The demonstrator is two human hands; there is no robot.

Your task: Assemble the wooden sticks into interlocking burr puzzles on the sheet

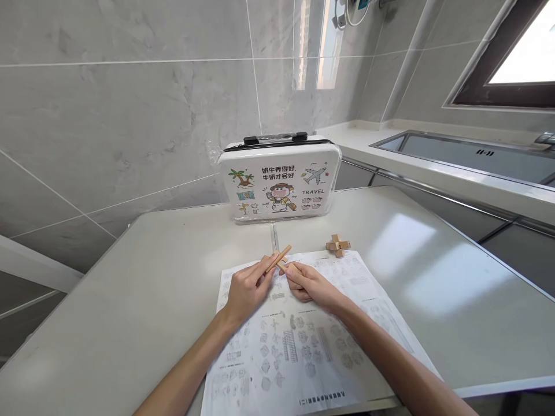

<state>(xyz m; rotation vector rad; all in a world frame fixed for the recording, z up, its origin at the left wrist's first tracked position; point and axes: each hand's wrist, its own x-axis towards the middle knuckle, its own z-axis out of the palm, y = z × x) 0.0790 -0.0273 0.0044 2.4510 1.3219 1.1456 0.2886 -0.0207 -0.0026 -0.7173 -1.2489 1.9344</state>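
Currently, I see a pale table (130,300) carrying a printed sheet (321,375), with my left hand (247,286) and right hand (307,283) close together over it. At the sheet's far edge rests an interlocked wooden cluster (337,245), which I judge complete. My left fingers pinch a slim wooden stick (284,252); my curled right ones grasp a second stick (281,266), crossing it. These look not yet joined.
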